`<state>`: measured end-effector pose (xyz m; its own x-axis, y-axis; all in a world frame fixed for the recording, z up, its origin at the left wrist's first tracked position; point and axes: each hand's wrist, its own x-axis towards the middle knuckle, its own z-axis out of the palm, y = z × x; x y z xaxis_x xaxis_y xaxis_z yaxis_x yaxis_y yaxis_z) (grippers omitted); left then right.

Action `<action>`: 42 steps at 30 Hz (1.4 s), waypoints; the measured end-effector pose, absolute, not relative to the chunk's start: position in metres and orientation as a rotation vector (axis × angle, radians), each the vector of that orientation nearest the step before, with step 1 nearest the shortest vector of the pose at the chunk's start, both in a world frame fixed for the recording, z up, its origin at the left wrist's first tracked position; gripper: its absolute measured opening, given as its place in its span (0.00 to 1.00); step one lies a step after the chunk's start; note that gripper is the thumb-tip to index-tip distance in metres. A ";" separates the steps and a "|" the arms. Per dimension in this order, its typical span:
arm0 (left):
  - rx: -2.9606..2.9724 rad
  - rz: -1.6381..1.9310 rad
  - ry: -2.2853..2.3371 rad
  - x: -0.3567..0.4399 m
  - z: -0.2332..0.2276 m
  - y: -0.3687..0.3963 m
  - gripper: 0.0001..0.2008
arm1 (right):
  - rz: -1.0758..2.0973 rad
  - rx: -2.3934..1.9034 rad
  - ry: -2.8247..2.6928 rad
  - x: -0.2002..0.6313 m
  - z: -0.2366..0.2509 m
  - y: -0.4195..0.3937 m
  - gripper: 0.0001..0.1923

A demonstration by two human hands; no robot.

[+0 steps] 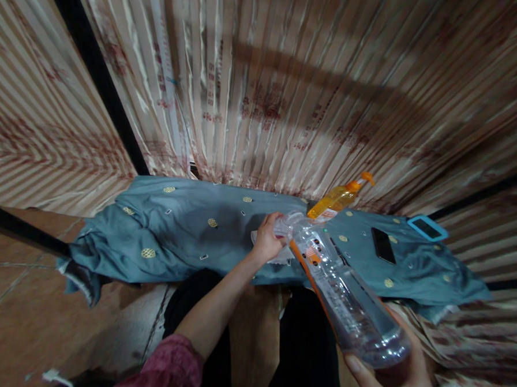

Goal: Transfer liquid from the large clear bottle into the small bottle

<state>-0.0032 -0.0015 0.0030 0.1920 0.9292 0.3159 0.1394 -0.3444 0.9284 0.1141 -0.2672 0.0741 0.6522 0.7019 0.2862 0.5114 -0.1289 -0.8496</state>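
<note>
Nearest my camera, low at the left edge, a white plug with its cord (53,376) lies on the brown tiled floor (22,314), and beside it I see my pink sleeve (162,367). From there my left forearm runs up to my left hand (267,237), whose fingers are closed around the mouth end of a clear plastic bottle (344,296), just over a white cloth (281,253) on the teal patterned sheet (182,230). That bottle slants from the hand down toward me, tilted, with an orange strip along its label. Its base sits in my right hand (398,380), fingers curled around the bottom, at the lower right. Behind the bottle's mouth, an orange spray bottle (338,200) lies on the sheet. Further right rest a black phone (383,245) and a blue-framed device (427,228). Striped curtains (290,85) hang behind everything.
</note>
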 end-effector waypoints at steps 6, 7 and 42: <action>1.657 1.226 1.026 -0.004 0.005 -0.002 0.26 | 0.252 -1.763 -0.953 0.113 0.074 -0.267 0.46; 1.653 1.225 1.026 -0.004 0.004 -0.002 0.26 | 0.257 -1.762 -0.948 0.113 0.075 -0.267 0.46; 1.675 1.251 1.022 -0.001 -0.003 0.000 0.28 | 0.159 -1.803 -1.027 0.117 0.073 -0.267 0.45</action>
